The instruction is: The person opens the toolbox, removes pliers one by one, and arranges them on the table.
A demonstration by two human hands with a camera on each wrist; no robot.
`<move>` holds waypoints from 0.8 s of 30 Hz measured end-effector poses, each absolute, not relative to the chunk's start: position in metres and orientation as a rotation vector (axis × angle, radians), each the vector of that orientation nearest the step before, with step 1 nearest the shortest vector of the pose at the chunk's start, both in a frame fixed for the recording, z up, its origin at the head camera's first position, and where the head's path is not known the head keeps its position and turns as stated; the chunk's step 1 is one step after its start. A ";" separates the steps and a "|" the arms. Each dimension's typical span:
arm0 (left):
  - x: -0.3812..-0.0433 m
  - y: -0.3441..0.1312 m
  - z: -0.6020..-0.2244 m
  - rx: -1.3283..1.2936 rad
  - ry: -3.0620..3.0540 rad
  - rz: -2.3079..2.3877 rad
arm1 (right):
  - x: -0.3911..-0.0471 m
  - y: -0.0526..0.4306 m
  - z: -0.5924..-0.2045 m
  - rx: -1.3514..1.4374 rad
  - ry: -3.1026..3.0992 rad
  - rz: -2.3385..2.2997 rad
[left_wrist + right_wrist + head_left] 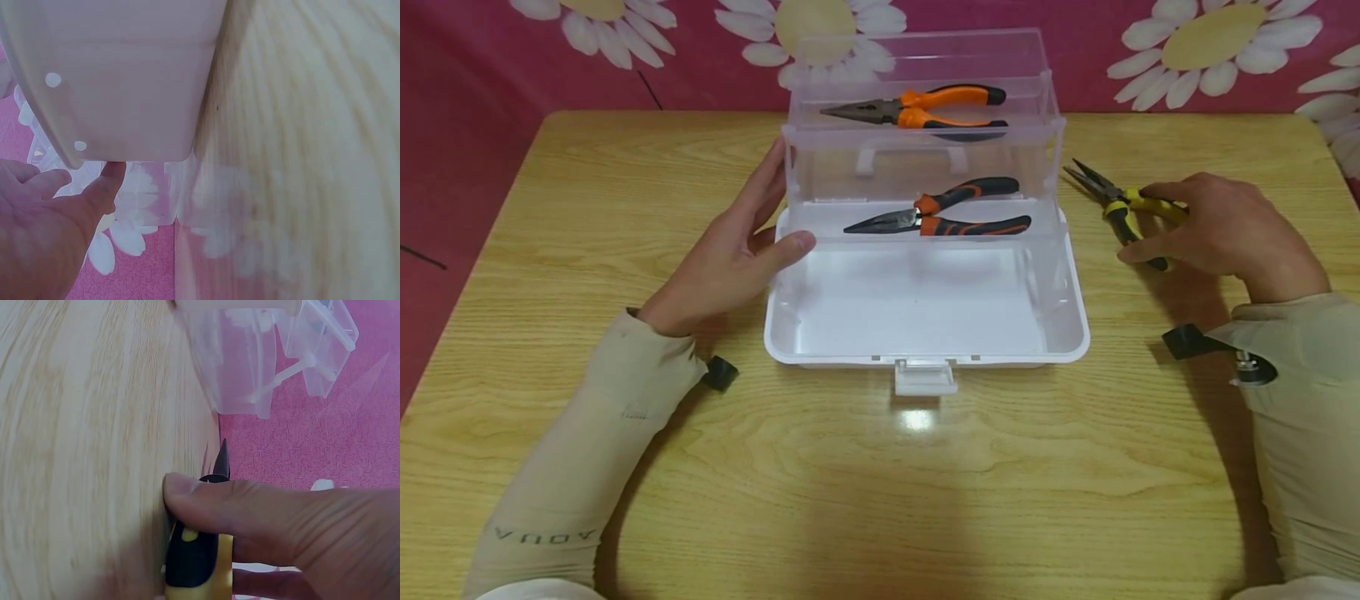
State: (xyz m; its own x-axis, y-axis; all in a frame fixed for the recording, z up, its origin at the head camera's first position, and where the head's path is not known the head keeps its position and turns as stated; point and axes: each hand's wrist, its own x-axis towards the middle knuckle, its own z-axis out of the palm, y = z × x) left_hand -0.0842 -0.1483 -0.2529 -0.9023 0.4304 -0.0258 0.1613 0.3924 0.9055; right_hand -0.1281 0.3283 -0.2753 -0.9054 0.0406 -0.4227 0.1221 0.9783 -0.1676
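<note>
1. Seen from the head, the left hand [726,250] has its fingertips hidden behind the left rear corner of the toolbox [917,300]; the thumb lies apart over that side's rim, and one finger touches the rear edge.
2. Right of the toolbox, the right hand [1221,221] pinches the handles of the yellow-and-black pliers [1118,207] between thumb and fingers, covering part of them; from the right wrist, the handles run off the bottom of the view.
3. The translucent plastic leaves the outlines behind the toolbox hard to make out, and from the left wrist the trays are mostly hidden by its white side.
4. The sleeves [640,375] are cut off in front of the toolbox.
5. The upper tray [812,137], above the toolbox's rear, holds the orange-and-black pliers [916,107], jaws pointing left, lower handle partly behind the front edge.
6. The lower tray [812,221], beneath it, holds the dark-handled pliers [928,202] with orange-red accents, also pointing left.
7. Counted: one toolbox, one front latch [925,379], two trays, three pliers, two hands.
8. The toolbox stands on one wooden table [880,500]; behind it, four daisies show on the pink backdrop [1000,17], each cut off by the view's edge or partly covered.
</note>
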 end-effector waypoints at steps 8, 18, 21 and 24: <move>-0.084 -0.148 -0.253 0.502 2.400 1.502 | -0.128 0.329 -0.276 0.126 2.702 -0.264; -0.084 -0.149 -0.253 0.524 2.396 1.521 | -0.129 0.329 -0.274 0.064 2.692 -0.215; -0.084 -0.149 -0.254 0.536 2.392 1.529 | -0.129 0.329 -0.274 0.059 2.687 -0.206; -0.084 -0.149 -0.254 0.535 2.393 1.526 | -0.128 0.328 -0.274 0.059 2.690 -0.200</move>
State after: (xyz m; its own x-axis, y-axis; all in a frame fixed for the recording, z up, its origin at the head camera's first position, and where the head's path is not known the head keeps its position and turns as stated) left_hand -0.0843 -0.1489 -0.2538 -0.9005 0.4347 -0.0150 0.1698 0.3830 0.9080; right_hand -0.1283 0.3283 -0.2739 -0.9023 0.0098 -0.4311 0.0735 0.9886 -0.1314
